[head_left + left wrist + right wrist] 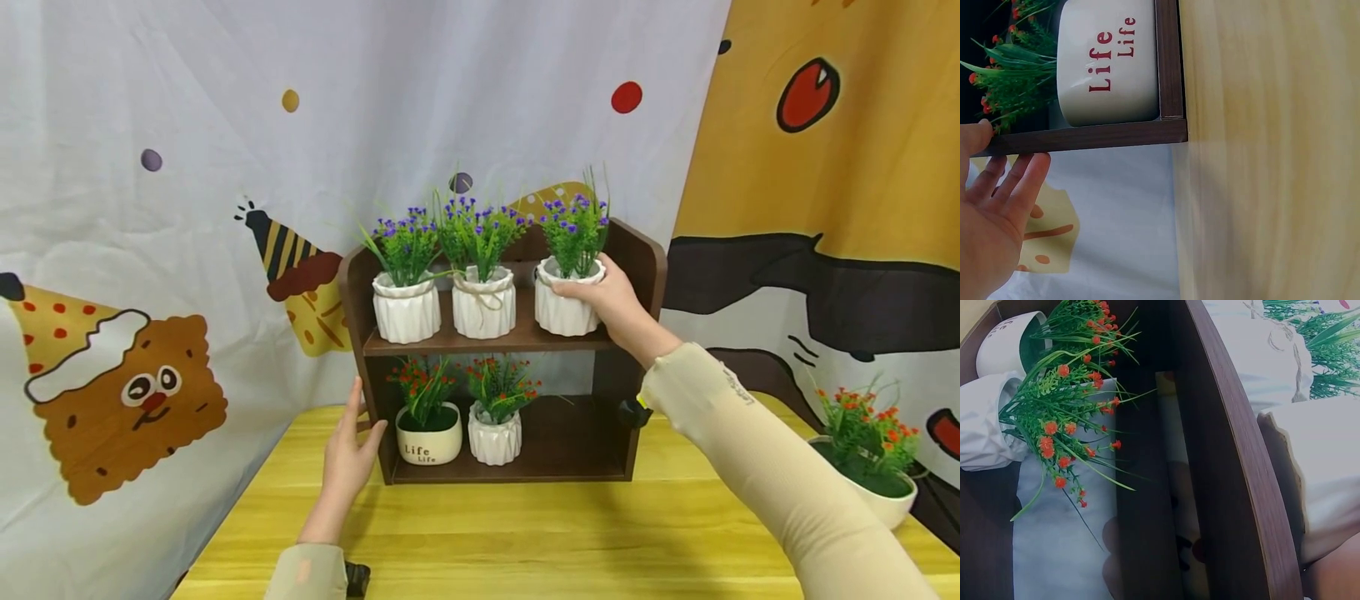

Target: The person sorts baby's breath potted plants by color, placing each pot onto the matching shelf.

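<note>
My right hand [618,304] grips a white ribbed flowerpot [567,304] with purple flowers at the right of the rack's upper shelf. Its thumb lies across the pot's front; the other fingers are mostly hidden behind. In the right wrist view the pot [1330,465] is at the right edge, close above the shelf board, but contact is unclear. My left hand [350,454] is at the left side of the dark brown rack [510,478]. With fingers extended, it touches the side panel [1091,136], fingertips outside and thumb near its front edge.
Two white pots with purple flowers, left [407,312] and middle [483,307], share the upper shelf. Below stand a "Life" pot [429,442] and a ribbed pot [495,437] with red flowers. Another red-flowered pot [881,492] sits right on the wooden table [495,533].
</note>
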The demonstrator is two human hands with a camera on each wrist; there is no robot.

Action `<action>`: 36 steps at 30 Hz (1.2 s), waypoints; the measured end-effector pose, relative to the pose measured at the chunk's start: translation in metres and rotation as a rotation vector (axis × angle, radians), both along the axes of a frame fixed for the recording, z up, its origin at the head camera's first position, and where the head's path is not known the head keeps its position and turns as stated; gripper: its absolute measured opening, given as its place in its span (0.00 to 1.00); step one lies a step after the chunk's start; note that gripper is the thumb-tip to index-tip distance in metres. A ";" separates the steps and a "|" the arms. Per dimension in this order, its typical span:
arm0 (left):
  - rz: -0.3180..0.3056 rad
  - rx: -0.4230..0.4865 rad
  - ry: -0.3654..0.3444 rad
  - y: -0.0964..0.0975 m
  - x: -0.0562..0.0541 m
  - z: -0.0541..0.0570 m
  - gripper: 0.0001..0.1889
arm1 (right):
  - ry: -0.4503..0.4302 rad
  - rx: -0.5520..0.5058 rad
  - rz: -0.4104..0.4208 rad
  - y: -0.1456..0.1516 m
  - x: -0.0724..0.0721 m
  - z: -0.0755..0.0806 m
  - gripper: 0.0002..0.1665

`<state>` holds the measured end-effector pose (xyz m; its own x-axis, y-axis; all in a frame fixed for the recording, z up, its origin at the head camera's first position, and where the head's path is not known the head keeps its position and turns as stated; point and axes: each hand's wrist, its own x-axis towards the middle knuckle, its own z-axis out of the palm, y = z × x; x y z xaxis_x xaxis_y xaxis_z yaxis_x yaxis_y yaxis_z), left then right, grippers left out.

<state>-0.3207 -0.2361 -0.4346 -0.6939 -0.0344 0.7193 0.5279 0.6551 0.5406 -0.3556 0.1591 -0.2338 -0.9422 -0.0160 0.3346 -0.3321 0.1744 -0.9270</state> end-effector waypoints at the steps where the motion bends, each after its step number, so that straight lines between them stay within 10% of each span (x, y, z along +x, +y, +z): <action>1: 0.002 -0.003 0.004 0.000 0.000 0.000 0.46 | -0.005 -0.005 -0.002 -0.001 0.000 0.000 0.54; 36: 0.006 -0.008 0.006 0.000 -0.001 -0.001 0.47 | -0.098 0.063 -0.016 -0.003 -0.011 -0.006 0.64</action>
<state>-0.3213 -0.2366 -0.4354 -0.6896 -0.0328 0.7235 0.5273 0.6621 0.5326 -0.3666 0.1560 -0.2396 -0.9706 -0.0190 0.2401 -0.2376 0.2374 -0.9419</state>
